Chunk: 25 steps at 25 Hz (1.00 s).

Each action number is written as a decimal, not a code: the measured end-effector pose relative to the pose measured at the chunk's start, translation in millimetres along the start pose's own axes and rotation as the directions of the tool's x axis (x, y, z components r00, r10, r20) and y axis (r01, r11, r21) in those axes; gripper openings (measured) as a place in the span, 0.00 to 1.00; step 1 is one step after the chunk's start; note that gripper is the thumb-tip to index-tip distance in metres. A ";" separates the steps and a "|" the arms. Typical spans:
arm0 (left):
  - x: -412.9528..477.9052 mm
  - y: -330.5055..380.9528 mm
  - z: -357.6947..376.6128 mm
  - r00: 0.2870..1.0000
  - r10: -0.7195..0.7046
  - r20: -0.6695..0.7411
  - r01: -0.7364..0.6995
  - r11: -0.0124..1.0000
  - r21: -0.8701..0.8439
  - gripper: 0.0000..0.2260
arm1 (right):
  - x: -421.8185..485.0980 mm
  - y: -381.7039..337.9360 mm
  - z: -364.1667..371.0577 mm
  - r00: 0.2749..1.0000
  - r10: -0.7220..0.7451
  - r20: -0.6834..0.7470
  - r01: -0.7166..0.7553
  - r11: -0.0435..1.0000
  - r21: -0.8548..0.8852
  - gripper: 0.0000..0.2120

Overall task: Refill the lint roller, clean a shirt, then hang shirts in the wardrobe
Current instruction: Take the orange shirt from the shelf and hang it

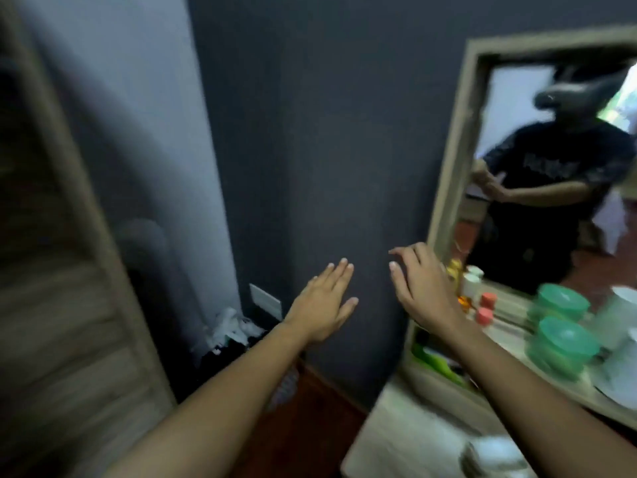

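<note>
Grey wall (327,132) behind both hands: left hand (324,305) flat-fingered, right hand (424,291) loosely spread, both empty.

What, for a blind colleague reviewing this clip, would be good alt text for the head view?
The left hand and right hand reach forward empty, fingers relaxed, toward a dark grey wall. To the right a framed mirror stands over a dresser holding green lidded containers and small bottles; a blurred wooden door fills the left edge.

Nothing here can be read. At three o'clock, the mirror (455,139) reflects a dark T-shirt (551,146) with a pale chest print (548,166), too blurred to make out as letters.
</note>
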<state>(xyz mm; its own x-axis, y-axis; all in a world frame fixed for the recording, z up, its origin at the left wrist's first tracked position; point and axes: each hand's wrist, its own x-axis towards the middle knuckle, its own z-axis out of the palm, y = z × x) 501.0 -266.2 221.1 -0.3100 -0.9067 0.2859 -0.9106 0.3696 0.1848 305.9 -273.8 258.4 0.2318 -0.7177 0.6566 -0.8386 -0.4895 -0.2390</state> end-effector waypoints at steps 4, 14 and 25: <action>-43.9 -77.2 -127.5 0.969 -0.100 -0.225 0.134 0.981 0.140 0.28 | 90.2 -123.4 12.7 0.961 -0.257 -0.101 0.269 0.955 0.128 0.16; -242.7 -232.5 -384.2 0.814 -0.174 -0.554 0.481 0.738 0.474 0.31 | 202.1 -471.8 32.9 0.682 -0.682 -0.262 0.730 0.656 0.191 0.13; -337.6 -339.8 -595.3 0.692 0.135 -0.709 0.607 0.423 0.673 0.27 | 286.0 -696.9 6.4 0.614 -0.631 -0.474 0.773 0.603 0.198 0.22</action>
<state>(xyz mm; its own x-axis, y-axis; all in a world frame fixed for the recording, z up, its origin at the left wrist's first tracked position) 1077.8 35.2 621.5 -0.1435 -0.4342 0.8893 -0.7575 -0.5300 -0.3810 959.7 -141.1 608.2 0.4384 0.1027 0.8929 -0.2293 -0.9478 0.2216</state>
